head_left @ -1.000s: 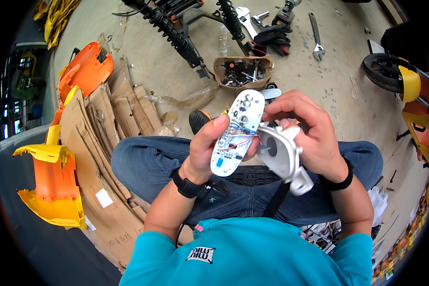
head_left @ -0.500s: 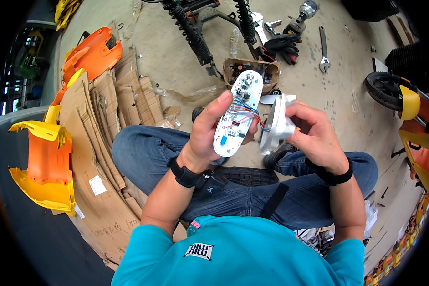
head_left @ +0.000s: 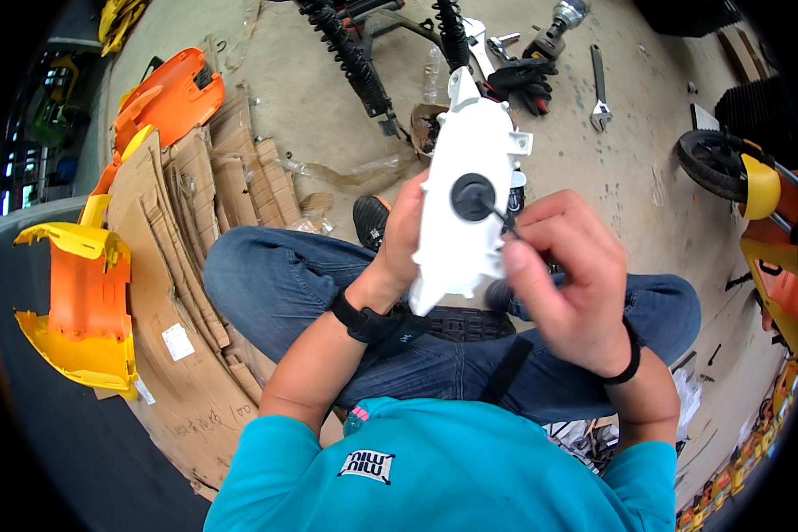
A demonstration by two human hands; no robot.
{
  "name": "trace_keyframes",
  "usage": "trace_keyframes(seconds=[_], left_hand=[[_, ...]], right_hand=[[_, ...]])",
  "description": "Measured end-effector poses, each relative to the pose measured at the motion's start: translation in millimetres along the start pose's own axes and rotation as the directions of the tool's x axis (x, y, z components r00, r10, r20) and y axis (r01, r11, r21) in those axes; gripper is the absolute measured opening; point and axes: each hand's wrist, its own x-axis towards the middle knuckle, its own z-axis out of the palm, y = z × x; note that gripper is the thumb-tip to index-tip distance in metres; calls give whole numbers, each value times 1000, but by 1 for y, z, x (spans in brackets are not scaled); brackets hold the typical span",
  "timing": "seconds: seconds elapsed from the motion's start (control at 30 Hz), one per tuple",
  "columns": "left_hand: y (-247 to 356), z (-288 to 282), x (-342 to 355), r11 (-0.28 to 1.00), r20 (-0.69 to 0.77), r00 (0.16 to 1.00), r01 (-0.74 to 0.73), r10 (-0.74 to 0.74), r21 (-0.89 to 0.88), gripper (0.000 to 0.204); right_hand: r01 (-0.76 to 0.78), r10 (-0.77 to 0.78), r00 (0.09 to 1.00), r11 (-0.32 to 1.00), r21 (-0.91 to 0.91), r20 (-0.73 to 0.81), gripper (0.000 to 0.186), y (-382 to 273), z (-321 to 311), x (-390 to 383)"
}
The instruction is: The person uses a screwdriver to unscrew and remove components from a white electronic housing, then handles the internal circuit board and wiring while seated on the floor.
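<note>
A: Anything different from half a second ago?

B: Yes. No longer holding board and cover apart, with wires strung between. Now showing only the outer face of the white housing (head_left: 452, 253), with the black round plug (head_left: 470, 197) near its middle. No sight of the circuit board.

A: Inside, or just behind?

B: Impossible to tell from above.

A: And the left hand (head_left: 405, 226)?

B: Gripping the housing along its left edge, fingers mostly tucked out of sight behind; cannot tell how spread.

A: Right hand (head_left: 567, 266)?

B: Off the housing's body. Pinching the thin black cable (head_left: 503, 219) between thumb and forefinger, just beside the plug.

A: Where to find the housing, then?

B: Up above the crossed legs (head_left: 275, 275), long side running away from the body, far end pointing toward the floor left of the dark gloves (head_left: 521, 84).

A: Meaning what for the work?

B: Probably a shift of attention, from the wiring side to the cable's exit. Pulling, feeding or merely steadying? Not clear from a still.
</note>
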Motion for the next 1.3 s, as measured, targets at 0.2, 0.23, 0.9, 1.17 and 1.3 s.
trace_keyframes(seconds=[0.2, 0.23, 0.9, 1.17, 1.3], left_hand=[[-12, 17, -17, 907, 87, 960, 282, -268, -313, 34], [-12, 18, -17, 873, 104, 942, 335, -319, -354, 34], [17, 23, 6, 781, 327, 937, 296, -124, -550, 18], [28, 20, 7, 790, 339, 936, 276, -92, -547, 42], [26, 12, 3, 856, 315, 942, 254, -113, -450, 38]], right_hand=[[189, -181, 981, 971, -145, 64, 38, -18, 14, -10], [195, -184, 980, 961, -195, 73, 38, -18, 17, -13], [274, -276, 959, 961, -42, -58, 21, -59, 15, -21], [332, -331, 943, 943, -23, 38, 20, -86, 14, -16], [247, -250, 962, 968, 39, 113, 19, -84, 3, -13]])
